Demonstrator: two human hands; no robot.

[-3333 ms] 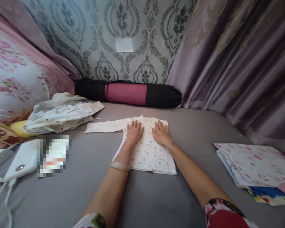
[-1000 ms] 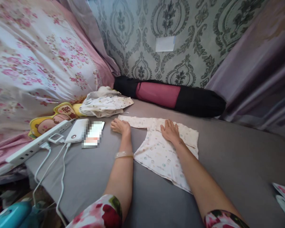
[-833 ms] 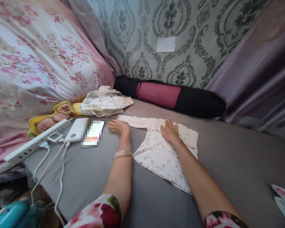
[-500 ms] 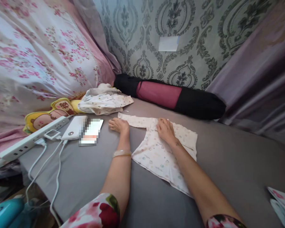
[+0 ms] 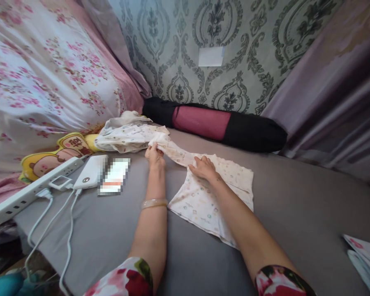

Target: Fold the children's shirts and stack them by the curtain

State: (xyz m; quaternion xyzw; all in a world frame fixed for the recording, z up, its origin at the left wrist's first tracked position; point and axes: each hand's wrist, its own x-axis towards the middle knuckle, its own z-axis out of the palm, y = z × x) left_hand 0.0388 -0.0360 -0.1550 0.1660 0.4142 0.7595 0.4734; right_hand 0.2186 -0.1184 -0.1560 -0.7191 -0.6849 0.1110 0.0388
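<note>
A small white baby shirt (image 5: 200, 201) with a pale print lies spread on the grey sheet (image 5: 111, 230). One of its sleeves points left, while the right side looks folded in over the body. My left hand (image 5: 156, 157) is closed on the cuff end of that left sleeve and holds it raised off the sheet. Near the shoulder, my right hand (image 5: 203, 167) rests palm down on the shirt with fingers spread. Behind my left hand lies a crumpled heap of pale printed clothes (image 5: 120, 133).
At left are a white power strip (image 5: 33, 193), a power bank (image 5: 91, 172), a phone (image 5: 114, 176) and white cables (image 5: 69, 242). A yellow cartoon cushion (image 5: 49, 160) lies behind them. A long black and pink bag (image 5: 200, 123) lies along the wall. Papers (image 5: 365, 257) lie at right.
My left hand has taken hold of the sleeve's cuff and lifted it away from the sheet. My right hand has slid slightly left on the shirt, its fingers spreading. The view has shifted slightly.
</note>
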